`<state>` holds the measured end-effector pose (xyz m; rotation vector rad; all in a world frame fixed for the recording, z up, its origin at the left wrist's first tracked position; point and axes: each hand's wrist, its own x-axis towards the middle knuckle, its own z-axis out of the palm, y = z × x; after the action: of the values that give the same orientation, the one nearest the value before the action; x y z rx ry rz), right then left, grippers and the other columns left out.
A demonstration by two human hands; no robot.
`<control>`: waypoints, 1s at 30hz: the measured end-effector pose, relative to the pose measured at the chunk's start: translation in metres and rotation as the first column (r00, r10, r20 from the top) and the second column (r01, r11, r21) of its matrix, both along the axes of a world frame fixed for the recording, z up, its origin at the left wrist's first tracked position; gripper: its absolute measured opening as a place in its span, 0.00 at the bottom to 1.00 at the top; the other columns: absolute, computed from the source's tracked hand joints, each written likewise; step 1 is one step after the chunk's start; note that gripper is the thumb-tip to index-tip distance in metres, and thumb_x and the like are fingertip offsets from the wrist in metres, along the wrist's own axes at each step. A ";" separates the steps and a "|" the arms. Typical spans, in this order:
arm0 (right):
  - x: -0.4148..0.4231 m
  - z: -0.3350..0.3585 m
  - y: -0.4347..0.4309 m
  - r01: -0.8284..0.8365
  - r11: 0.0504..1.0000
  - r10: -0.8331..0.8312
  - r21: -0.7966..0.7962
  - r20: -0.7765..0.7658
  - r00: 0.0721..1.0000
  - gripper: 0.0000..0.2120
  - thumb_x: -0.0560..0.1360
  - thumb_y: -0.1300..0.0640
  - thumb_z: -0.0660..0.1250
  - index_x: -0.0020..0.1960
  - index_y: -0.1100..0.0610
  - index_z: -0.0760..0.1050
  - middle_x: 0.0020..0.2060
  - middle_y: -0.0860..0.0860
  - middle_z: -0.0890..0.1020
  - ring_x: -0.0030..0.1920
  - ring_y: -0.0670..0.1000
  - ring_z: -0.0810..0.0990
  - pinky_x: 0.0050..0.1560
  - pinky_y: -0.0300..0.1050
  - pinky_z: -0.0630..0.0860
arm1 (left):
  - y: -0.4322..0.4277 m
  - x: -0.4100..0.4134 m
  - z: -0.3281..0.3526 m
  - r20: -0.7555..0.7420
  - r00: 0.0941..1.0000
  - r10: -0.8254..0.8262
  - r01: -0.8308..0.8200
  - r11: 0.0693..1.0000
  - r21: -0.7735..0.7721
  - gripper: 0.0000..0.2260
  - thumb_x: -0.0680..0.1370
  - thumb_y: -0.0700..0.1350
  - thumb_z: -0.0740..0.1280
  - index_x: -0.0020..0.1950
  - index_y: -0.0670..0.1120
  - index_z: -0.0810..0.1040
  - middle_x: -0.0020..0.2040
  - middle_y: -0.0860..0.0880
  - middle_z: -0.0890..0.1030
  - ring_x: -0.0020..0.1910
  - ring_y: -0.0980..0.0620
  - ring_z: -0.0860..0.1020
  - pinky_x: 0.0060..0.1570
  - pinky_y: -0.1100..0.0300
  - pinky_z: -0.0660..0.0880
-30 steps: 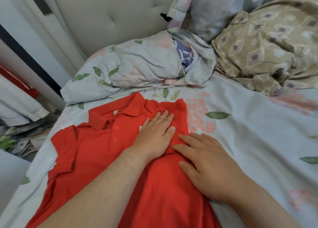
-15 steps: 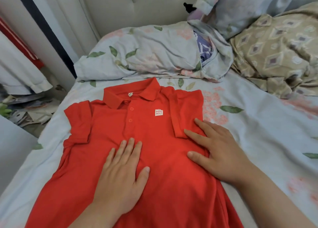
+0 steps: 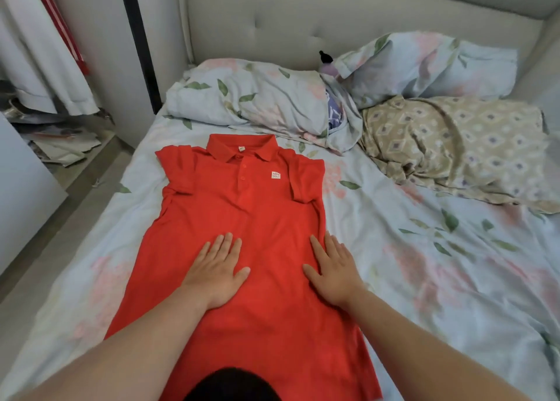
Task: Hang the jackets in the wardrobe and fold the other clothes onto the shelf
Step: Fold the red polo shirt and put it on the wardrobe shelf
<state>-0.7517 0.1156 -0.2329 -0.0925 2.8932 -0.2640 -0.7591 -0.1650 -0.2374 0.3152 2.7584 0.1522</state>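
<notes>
left hand (image 3: 216, 267), right hand (image 3: 335, 269): fingers straight, empty | slid down shirt (image 3: 257, 207), collar (image 3: 242, 147) now beyond fingertips | smoothed; fold next

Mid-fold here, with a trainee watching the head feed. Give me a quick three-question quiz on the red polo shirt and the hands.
1. True or false: the left hand grips a bunched fold of the red polo shirt.
2. Which face of the shirt is up? A) the front, with buttons and chest label showing; B) the back; C) inside out.
3. Fill in: the right hand rests at the shirt's ____ edge, fingers straight.

Key: 1 false, it lies flat on the shirt with fingers straight; 2 A; 3 right.
</notes>
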 end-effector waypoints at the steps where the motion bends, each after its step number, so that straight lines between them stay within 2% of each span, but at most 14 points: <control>1: 0.021 0.000 -0.003 0.013 1.000 -0.013 0.010 -0.026 1.000 0.34 0.80 0.36 0.49 0.81 0.46 0.44 0.81 0.56 0.47 0.81 0.54 0.44 0.78 0.50 0.39 | -0.014 0.016 0.001 -0.006 1.000 -0.017 0.017 1.000 0.005 0.31 0.82 0.62 0.44 0.80 0.50 0.38 0.81 0.48 0.39 0.79 0.52 0.37 0.76 0.54 0.36; 6: 0.100 0.002 -0.010 0.032 0.999 -0.029 0.025 -0.094 0.995 0.28 0.83 0.43 0.49 0.81 0.48 0.49 0.81 0.54 0.48 0.81 0.55 0.46 0.78 0.51 0.41 | -0.071 0.088 -0.001 -0.053 0.998 0.020 -0.020 1.000 -0.006 0.29 0.82 0.61 0.43 0.80 0.52 0.38 0.81 0.51 0.40 0.79 0.54 0.38 0.75 0.56 0.35; 11: 0.162 0.009 -0.012 0.096 0.995 -0.098 -0.029 -0.082 0.992 0.26 0.84 0.47 0.49 0.81 0.50 0.52 0.81 0.56 0.52 0.80 0.55 0.52 0.78 0.47 0.46 | -0.105 0.150 0.006 -0.113 0.973 0.201 -0.191 0.977 0.091 0.28 0.83 0.59 0.47 0.81 0.52 0.46 0.81 0.51 0.46 0.80 0.52 0.44 0.77 0.53 0.41; 14: 0.191 0.018 -0.010 0.225 0.972 -0.230 -0.069 -0.076 0.970 0.24 0.83 0.48 0.54 0.79 0.49 0.61 0.75 0.58 0.64 0.73 0.57 0.65 0.75 0.47 0.59 | -0.125 0.195 0.004 -0.209 0.897 0.390 -0.363 0.919 0.155 0.25 0.83 0.56 0.50 0.79 0.49 0.62 0.79 0.43 0.61 0.77 0.42 0.59 0.74 0.45 0.54; 17: 0.195 0.034 -0.005 0.338 0.926 -0.332 -0.167 0.064 0.941 0.21 0.81 0.53 0.57 0.73 0.50 0.69 0.62 0.58 0.77 0.61 0.57 0.76 0.61 0.45 0.71 | -0.142 0.208 0.007 -0.186 0.734 0.653 -0.595 0.751 0.288 0.18 0.78 0.49 0.64 0.68 0.48 0.75 0.62 0.38 0.75 0.61 0.34 0.73 0.59 0.40 0.71; 19: 0.190 0.054 -0.001 0.501 0.760 -0.426 -0.414 0.265 0.865 0.16 0.79 0.61 0.58 0.62 0.53 0.79 0.51 0.52 0.82 0.50 0.52 0.80 0.48 0.39 0.74 | -0.146 0.199 0.018 -0.051 0.755 0.653 -0.594 0.716 0.367 0.18 0.77 0.42 0.66 0.67 0.47 0.75 0.57 0.37 0.77 0.56 0.35 0.76 0.53 0.44 0.73; 21: 0.189 0.075 0.002 0.639 0.519 -0.465 -0.567 0.440 0.768 0.15 0.77 0.65 0.58 0.49 0.54 0.83 0.39 0.51 0.82 0.36 0.48 0.78 0.35 0.37 0.71 | -0.145 0.189 0.031 0.080 0.819 0.569 -0.539 0.711 0.452 0.22 0.77 0.38 0.66 0.71 0.48 0.71 0.63 0.40 0.78 0.59 0.38 0.77 0.54 0.49 0.72; 22: 0.189 0.085 0.003 0.662 0.423 -0.451 -0.618 0.490 0.746 0.16 0.77 0.66 0.58 0.47 0.55 0.84 0.38 0.53 0.82 0.34 0.48 0.77 0.34 0.38 0.71 | -0.146 0.186 0.033 0.105 0.855 0.507 -0.497 0.746 0.444 0.24 0.78 0.38 0.65 0.73 0.49 0.69 0.66 0.41 0.76 0.62 0.40 0.76 0.58 0.51 0.71; 24: 0.186 0.103 0.003 0.651 0.278 -0.416 -0.706 0.522 0.744 0.20 0.76 0.69 0.55 0.51 0.56 0.84 0.43 0.56 0.84 0.38 0.50 0.80 0.39 0.42 0.74 | -0.150 0.182 0.032 0.107 0.899 0.424 -0.431 0.819 0.378 0.27 0.78 0.38 0.66 0.76 0.50 0.65 0.70 0.43 0.73 0.65 0.44 0.75 0.63 0.54 0.70; 25: 0.184 0.110 0.004 0.626 0.230 -0.391 -0.745 0.518 0.761 0.22 0.75 0.71 0.54 0.54 0.55 0.83 0.47 0.56 0.85 0.41 0.51 0.82 0.41 0.43 0.75 | -0.153 0.181 0.030 0.124 0.899 0.419 -0.434 0.818 0.377 0.27 0.78 0.36 0.65 0.76 0.49 0.66 0.70 0.44 0.73 0.64 0.45 0.75 0.63 0.56 0.70; 26: 0.182 0.118 0.004 0.591 0.211 -0.360 -0.779 0.500 0.788 0.24 0.74 0.73 0.54 0.57 0.54 0.82 0.50 0.55 0.85 0.44 0.51 0.83 0.44 0.44 0.76 | -0.155 0.181 0.031 0.174 0.887 0.428 -0.460 0.785 0.415 0.25 0.78 0.32 0.64 0.73 0.46 0.69 0.67 0.42 0.76 0.60 0.45 0.77 0.59 0.59 0.72; 27: 0.180 0.126 0.004 0.553 0.218 -0.331 -0.804 0.473 0.817 0.26 0.74 0.74 0.54 0.59 0.53 0.81 0.52 0.54 0.85 0.48 0.52 0.84 0.46 0.44 0.77 | -0.157 0.181 0.034 0.256 0.848 0.463 -0.526 0.688 0.500 0.21 0.77 0.29 0.62 0.69 0.42 0.75 0.59 0.40 0.79 0.51 0.45 0.78 0.51 0.60 0.75; 28: 0.178 0.133 0.004 0.511 0.243 -0.313 -0.824 0.432 0.846 0.27 0.74 0.75 0.55 0.61 0.52 0.80 0.52 0.53 0.85 0.51 0.51 0.84 0.48 0.44 0.77 | -0.159 0.180 0.041 0.357 0.781 0.512 -0.613 0.522 0.592 0.17 0.77 0.28 0.60 0.63 0.39 0.78 0.50 0.39 0.80 0.41 0.45 0.77 0.38 0.62 0.76; 30: 0.174 0.144 0.006 0.435 0.275 -0.329 -0.857 0.341 0.880 0.23 0.76 0.73 0.59 0.61 0.53 0.79 0.49 0.53 0.85 0.51 0.50 0.84 0.50 0.44 0.76 | -0.158 0.178 0.059 0.608 0.605 0.514 -0.729 0.050 0.683 0.14 0.78 0.29 0.55 0.53 0.36 0.79 0.43 0.39 0.76 0.32 0.45 0.70 0.24 0.62 0.73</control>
<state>-0.5781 0.1213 -0.0885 0.4473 2.1854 -1.9122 -0.5809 -0.3232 -0.1785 -0.7248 2.0235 1.8769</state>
